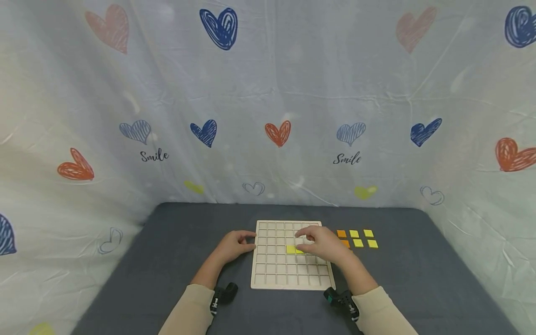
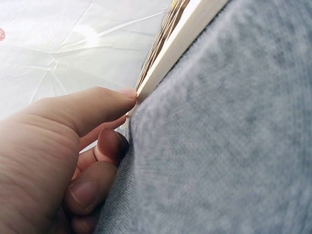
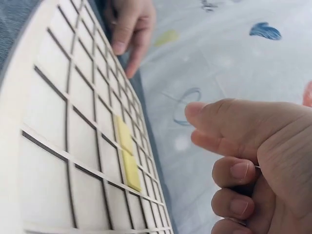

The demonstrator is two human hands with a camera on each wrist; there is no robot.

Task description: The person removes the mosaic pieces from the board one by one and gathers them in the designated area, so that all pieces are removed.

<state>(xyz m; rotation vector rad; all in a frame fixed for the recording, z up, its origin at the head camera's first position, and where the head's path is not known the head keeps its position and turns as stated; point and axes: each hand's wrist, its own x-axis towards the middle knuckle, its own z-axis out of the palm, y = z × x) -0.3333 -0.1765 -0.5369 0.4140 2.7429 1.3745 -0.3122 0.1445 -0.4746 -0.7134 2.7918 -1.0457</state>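
Observation:
A pale wooden board (image 1: 268, 280) with a square grid lies on the dark table, two yellow square tiles (image 1: 291, 250) side by side near its middle. At the board's left edge, my left hand (image 1: 233, 245) touches the rim with thumb and forefinger spread apart. Close up in the left wrist view, the thumb (image 2: 105, 102) meets the board's side (image 2: 180, 41). My right hand (image 1: 322, 243) hovers over the grid, holding nothing, its thumb beside the right-hand tile. In the right wrist view, a gap shows between its fingers (image 3: 229, 122) and the yellow tiles (image 3: 130, 170).
Right of the board, loose tiles lie on the grey table (image 1: 201, 218): several yellow ones (image 1: 358, 243) and two orange ones (image 1: 341, 233), one partly behind the right hand. A white curtain (image 1: 310, 70) printed with hearts hangs around the back and sides of the table.

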